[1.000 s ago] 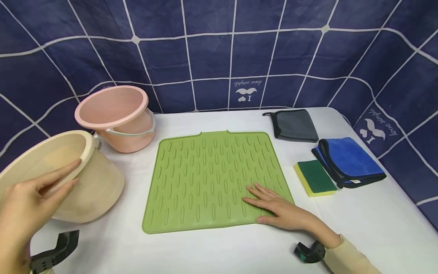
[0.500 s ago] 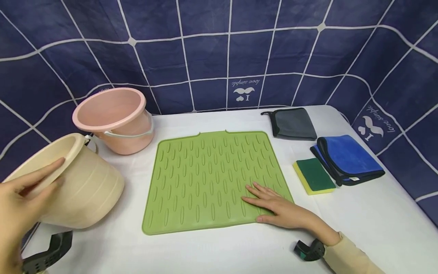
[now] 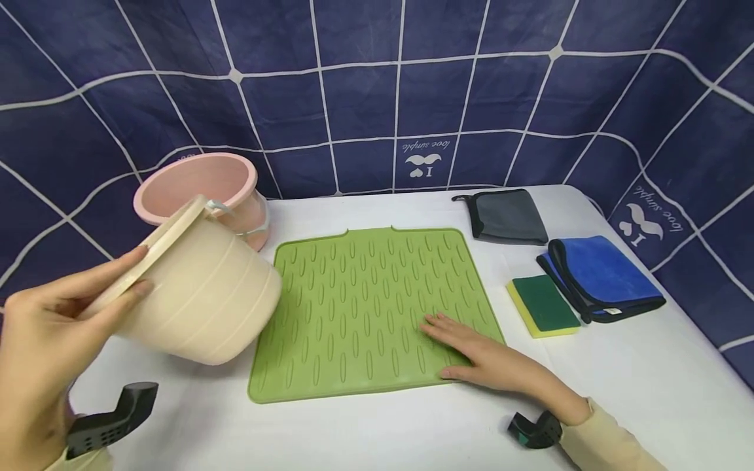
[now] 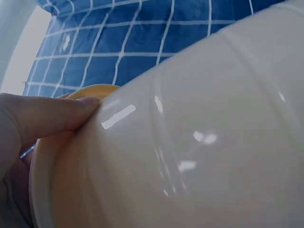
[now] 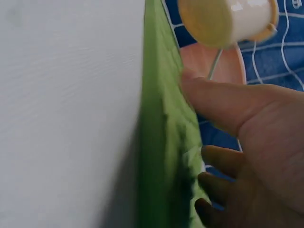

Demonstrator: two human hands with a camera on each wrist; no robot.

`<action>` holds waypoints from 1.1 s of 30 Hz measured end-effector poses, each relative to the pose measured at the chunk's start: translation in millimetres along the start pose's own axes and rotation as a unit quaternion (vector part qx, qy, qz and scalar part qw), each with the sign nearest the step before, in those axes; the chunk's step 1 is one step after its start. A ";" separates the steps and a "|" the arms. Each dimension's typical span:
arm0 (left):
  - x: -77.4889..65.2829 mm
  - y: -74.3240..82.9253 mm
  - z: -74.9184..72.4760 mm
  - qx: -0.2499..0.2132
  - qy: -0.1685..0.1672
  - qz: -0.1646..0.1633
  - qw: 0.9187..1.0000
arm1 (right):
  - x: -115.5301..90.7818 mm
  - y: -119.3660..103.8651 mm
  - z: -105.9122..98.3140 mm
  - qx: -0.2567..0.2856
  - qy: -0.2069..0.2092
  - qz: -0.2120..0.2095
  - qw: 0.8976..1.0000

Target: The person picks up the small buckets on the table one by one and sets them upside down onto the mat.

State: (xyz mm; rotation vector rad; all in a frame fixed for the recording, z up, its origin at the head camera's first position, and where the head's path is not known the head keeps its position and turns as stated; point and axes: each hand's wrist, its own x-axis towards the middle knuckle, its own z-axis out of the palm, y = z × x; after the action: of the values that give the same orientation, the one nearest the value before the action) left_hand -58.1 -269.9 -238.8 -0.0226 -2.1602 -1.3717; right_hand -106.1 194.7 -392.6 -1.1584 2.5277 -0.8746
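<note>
From the head, the cream bucket [image 3: 203, 294] is on the left side, right at the left hand [image 3: 50, 333], which pinches its rim [image 3: 171, 234]. The bucket is tipped: its mouth faces left and its bottom points right, so its long way runs from the left hand toward the other side. The bottom is by the left edge of the green mat [image 3: 377, 307], but I can't tell if they touch. The right hand [image 3: 480, 356] is well apart from the bucket, lying on the mat's near right corner with loose fingers, gripping nothing. The pink bucket [image 3: 203, 180] stands behind the cream one on the counter [image 3: 377, 432]. From the left wrist, the thumb [image 4: 57, 114] presses on the outside of the cream bucket, just by the rim, and the big side stretches off to the right. From the right wrist, the cream bucket's round bottom faces this way, past the mat, with the pink bucket behind it, so the left hand is the nearer one.
</note>
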 end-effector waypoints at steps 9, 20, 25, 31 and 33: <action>4.2 12.8 36.7 -0.289 -0.090 0.071 0.950 | 50.1 -33.9 -24.5 0.021 0.133 -0.097 0.986; 10.9 0.9 78.3 -0.449 -0.242 0.071 0.857 | 86.8 -48.9 -27.0 0.059 0.234 -0.248 0.938; 13.2 -5.6 89.0 -0.464 -0.233 0.054 0.853 | 80.4 -49.4 -22.7 0.083 0.265 -0.264 0.924; 15.3 3.4 110.8 -0.462 -0.166 0.091 0.867 | 74.9 -51.2 -26.9 0.252 0.255 -0.202 0.911; 15.5 9.5 118.1 -0.402 -0.169 0.161 0.885 | 72.8 -47.5 -30.3 0.326 0.252 -0.172 0.895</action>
State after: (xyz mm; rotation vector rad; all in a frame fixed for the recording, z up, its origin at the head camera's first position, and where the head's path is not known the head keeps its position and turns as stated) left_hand -121.9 -171.1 -260.0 -0.9518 -1.5592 -2.0498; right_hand -138.2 128.9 -336.9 -1.2536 2.0442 -2.1466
